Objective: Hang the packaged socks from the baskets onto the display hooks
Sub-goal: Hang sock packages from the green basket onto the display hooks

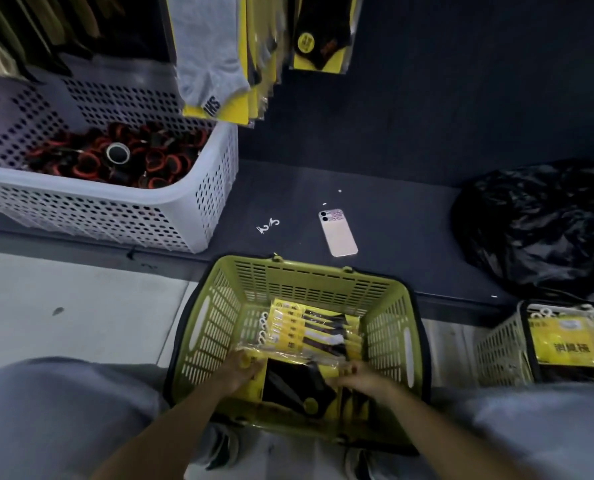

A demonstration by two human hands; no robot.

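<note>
A lime plastic basket (299,278) with slotted walls stood on the pale floor against a dark ledge (409,220). Inside it a row of packs (309,329), glossy clear film over yellow card and dark socks, lay overlapped, with white hanger loops at their left ends. Nearer the person, the left hand (240,370) gripped the left edge of one pack (295,382), thumb over its yellow card, and the right hand (366,380) had its fingers curled round the right edge. This pack lay low in the basket, a flat black sock showing through the film. Both hands were blurred, so single fingers were hard to tell. On the ledge lay a pink phone (338,233), back up, a crumpled shiny black bag (537,230) and a white perforated crate (115,209) of black and red rings (91,161), too dim to name. Hung packs (216,64) overlapped the crate's far corner, their hooks cut off at the top. A pale second basket (503,344), cut off at the right, held yellow-carded stock
</note>
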